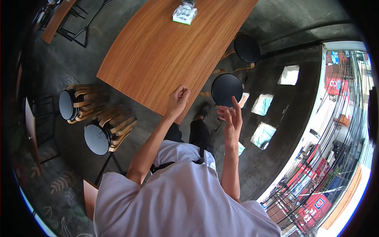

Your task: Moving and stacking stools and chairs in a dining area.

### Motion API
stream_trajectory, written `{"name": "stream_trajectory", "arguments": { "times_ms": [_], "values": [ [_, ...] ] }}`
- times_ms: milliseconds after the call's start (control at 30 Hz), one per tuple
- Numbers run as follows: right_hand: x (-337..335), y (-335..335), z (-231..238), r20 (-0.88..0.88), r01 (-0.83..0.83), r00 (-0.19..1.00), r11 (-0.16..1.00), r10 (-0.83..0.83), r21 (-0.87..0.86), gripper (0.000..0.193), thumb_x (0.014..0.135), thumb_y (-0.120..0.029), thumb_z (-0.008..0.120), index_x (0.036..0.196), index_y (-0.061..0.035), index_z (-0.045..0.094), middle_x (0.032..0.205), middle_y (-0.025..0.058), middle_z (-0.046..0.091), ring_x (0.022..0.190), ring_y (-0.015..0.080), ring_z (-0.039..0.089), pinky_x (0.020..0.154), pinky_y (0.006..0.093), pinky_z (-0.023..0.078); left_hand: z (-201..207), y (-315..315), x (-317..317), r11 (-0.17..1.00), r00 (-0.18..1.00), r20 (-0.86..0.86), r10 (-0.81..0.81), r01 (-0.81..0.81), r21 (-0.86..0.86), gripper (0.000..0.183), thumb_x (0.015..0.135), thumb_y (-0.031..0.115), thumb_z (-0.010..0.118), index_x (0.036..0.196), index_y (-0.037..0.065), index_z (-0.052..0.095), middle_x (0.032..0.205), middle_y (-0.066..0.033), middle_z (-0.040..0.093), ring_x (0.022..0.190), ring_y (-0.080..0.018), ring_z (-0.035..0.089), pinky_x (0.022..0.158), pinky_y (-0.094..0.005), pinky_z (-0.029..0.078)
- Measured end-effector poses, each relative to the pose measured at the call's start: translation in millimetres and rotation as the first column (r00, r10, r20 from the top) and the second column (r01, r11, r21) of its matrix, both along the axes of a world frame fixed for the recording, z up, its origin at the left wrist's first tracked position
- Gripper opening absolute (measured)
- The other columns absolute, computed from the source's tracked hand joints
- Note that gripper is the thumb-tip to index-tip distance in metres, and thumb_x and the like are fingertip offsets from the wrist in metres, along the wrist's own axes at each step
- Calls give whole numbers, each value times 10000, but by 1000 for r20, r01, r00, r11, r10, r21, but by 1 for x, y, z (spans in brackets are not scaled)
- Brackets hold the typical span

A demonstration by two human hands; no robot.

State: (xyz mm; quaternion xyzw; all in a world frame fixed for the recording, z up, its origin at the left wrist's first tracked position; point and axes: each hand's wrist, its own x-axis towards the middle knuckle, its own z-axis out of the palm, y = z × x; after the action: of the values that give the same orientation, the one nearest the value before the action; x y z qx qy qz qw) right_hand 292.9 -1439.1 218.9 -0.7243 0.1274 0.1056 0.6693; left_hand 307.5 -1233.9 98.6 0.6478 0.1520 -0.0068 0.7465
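White cloth shirt point(185, 197), lower centre; round black stool point(226, 88) up-frame of spread right hand point(232, 118); curled left hand point(179, 102) overlaps brown wooden worktop point(158, 51).

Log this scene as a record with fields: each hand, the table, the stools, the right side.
Left hand: fingers curled, over the near corner of the table; contact unclear
Right hand: open, empty, beside the near stool
Table: wooden, bearing a white pack
Stools: two black ones right; two stacks left
Right side: window
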Motion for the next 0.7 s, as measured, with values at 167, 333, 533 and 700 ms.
{"name": "stream_trajectory", "arguments": {
  "times_ms": [167, 333, 533, 700],
  "values": [
    [52, -47, -95, -41, -12, 999, 998, 9, -68, 543, 970, -279, 593, 1452, -102, 418, 1071, 90, 674, 942, 166, 640, 821, 298, 496, -35, -40, 37, 811, 995, 49, -83, 39, 583, 232, 892, 158, 632, 1088, 74, 542, 1060, -123, 609, 1008, -297, 585, 861, -404, 466],
    [91, -92, -241, -195, -80, 980, 978, 42, -191, 499, 940, -184, 596, 1415, -106, 461, 1030, 42, 657, 835, 117, 603, 710, 281, 507, -61, -63, 87, 435, 991, -15, -131, 72, 898, 555, 846, 182, 654, 1359, 106, 454, 1515, -196, 309, 1364, -405, 344, 1076, -552, 316],
    [121, -214, -351, -436, -39, 885, 908, -162, -418, 491, 853, -227, 659, 1303, -65, 547, 840, 74, 660, 810, 225, 652, 799, 351, 495, -82, -121, 178, 217, 953, -42, -298, 111, 970, 723, 850, 240, 653, 1492, 126, 340, 1613, -155, 147, 1461, -366, 222, 1102, -547, 297],
    [151, -236, -391, -424, -171, 900, 810, -103, -560, 420, 835, -234, 650, 1215, -62, 605, 855, 119, 670, 863, 309, 651, 816, 401, 497, -99, -112, 197, 109, 942, -99, -322, 141, 984, 731, 816, 223, 663, 1473, 114, 361, 1603, -145, 191, 1473, -327, 198, 1149, -514, 240]
  ]
}}
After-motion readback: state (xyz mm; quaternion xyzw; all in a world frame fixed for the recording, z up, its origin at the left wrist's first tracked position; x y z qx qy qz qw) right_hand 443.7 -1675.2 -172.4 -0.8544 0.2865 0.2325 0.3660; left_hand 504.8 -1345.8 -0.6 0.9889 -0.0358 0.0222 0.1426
